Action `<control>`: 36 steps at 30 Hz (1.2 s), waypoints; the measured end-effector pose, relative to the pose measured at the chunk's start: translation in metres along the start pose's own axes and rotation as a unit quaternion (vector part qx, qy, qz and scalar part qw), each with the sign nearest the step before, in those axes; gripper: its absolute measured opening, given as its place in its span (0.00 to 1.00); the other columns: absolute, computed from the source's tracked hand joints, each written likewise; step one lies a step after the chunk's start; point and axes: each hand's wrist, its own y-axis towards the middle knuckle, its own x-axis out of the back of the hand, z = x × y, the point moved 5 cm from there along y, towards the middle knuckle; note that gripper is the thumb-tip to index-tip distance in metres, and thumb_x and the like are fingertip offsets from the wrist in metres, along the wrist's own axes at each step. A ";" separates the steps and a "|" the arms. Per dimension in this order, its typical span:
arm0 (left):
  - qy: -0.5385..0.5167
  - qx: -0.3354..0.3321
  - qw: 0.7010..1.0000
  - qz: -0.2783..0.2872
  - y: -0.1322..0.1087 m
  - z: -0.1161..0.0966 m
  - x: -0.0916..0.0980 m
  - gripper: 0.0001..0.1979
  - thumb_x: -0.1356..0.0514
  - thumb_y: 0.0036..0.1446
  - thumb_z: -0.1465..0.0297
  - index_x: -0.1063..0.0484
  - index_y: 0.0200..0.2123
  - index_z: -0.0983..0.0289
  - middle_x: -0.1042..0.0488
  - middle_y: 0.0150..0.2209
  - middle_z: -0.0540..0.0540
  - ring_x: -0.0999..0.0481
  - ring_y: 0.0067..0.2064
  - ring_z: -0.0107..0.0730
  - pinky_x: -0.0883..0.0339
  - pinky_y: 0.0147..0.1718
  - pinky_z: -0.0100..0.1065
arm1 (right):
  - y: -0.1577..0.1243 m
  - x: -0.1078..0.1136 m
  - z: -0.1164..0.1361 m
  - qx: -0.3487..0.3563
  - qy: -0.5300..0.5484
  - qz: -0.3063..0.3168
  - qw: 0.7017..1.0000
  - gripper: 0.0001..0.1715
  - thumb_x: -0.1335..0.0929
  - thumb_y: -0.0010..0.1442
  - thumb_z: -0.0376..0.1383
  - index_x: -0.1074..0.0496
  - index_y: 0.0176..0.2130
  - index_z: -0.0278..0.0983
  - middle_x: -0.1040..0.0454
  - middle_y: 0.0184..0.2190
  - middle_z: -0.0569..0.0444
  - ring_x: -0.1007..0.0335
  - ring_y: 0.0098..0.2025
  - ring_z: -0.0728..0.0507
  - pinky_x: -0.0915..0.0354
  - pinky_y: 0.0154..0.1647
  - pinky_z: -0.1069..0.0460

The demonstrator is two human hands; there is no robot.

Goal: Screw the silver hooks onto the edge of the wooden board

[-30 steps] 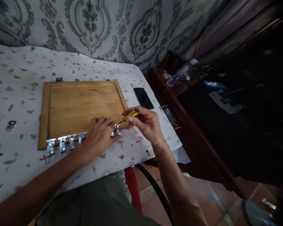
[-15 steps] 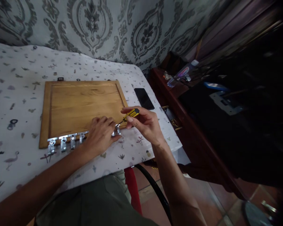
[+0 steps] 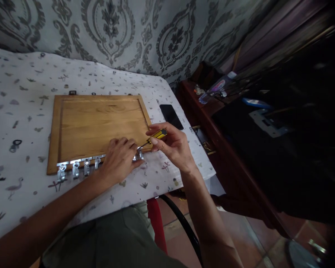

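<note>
A framed wooden board (image 3: 100, 124) lies flat, with a metal hook rail (image 3: 75, 165) along its near edge. Several shiny hooks on the rail jut past that edge toward me. My left hand (image 3: 119, 160) grips the rail and the board's edge near the right end, fingers on top and thumb low by the last hook. It hides part of the rail. Between the fingertips of my right hand (image 3: 171, 146) is a yellow and black screwdriver (image 3: 158, 134). It slants down to the left, its tip at the rail's right end beside my left fingers; the exact contact is too small to make out.
The board rests on a table with a patterned white cloth (image 3: 19, 111). A black phone (image 3: 171, 116) lies right of the board. On a dark red wooden desk (image 3: 192, 96) further right are a plastic bottle (image 3: 216, 88) and a flat metal piece (image 3: 268, 124).
My right hand and the screwdriver have shifted very slightly to the right, the tip staying at the rail's right end. The left hand keeps its place on the rail.
</note>
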 end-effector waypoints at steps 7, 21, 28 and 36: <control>0.001 0.005 1.000 -0.009 0.000 0.000 0.001 0.15 0.34 0.63 0.58 0.23 0.44 0.64 0.21 0.44 0.60 0.25 0.49 0.51 0.37 0.46 0.49 | 0.002 -0.003 -0.003 0.040 -0.067 -0.055 0.995 0.22 0.21 0.52 0.53 0.24 0.31 0.38 0.27 0.27 0.59 0.35 0.24 0.52 0.34 0.23 0.55; 0.022 0.013 0.999 0.024 0.001 0.000 0.003 0.19 0.33 0.62 0.56 0.23 0.46 0.66 0.21 0.45 0.60 0.25 0.50 0.52 0.37 0.46 0.49 | 0.004 -0.006 -0.011 0.052 -0.020 -0.005 0.998 0.20 0.23 0.56 0.51 0.22 0.37 0.38 0.26 0.33 0.57 0.27 0.27 0.51 0.29 0.29 0.54; 0.026 0.008 1.000 0.015 0.001 0.000 0.001 0.18 0.34 0.63 0.55 0.23 0.43 0.65 0.21 0.45 0.60 0.25 0.50 0.51 0.38 0.46 0.49 | 0.008 -0.009 -0.012 0.054 -0.006 -0.001 0.999 0.21 0.23 0.56 0.51 0.24 0.36 0.37 0.28 0.30 0.59 0.28 0.25 0.52 0.31 0.28 0.55; 0.024 0.026 0.999 0.021 0.002 0.000 0.005 0.17 0.35 0.64 0.56 0.23 0.44 0.64 0.21 0.45 0.58 0.25 0.50 0.50 0.37 0.46 0.47 | 0.008 -0.009 -0.016 0.048 -0.006 -0.002 0.999 0.24 0.24 0.56 0.54 0.25 0.37 0.38 0.28 0.29 0.59 0.29 0.25 0.52 0.31 0.28 0.55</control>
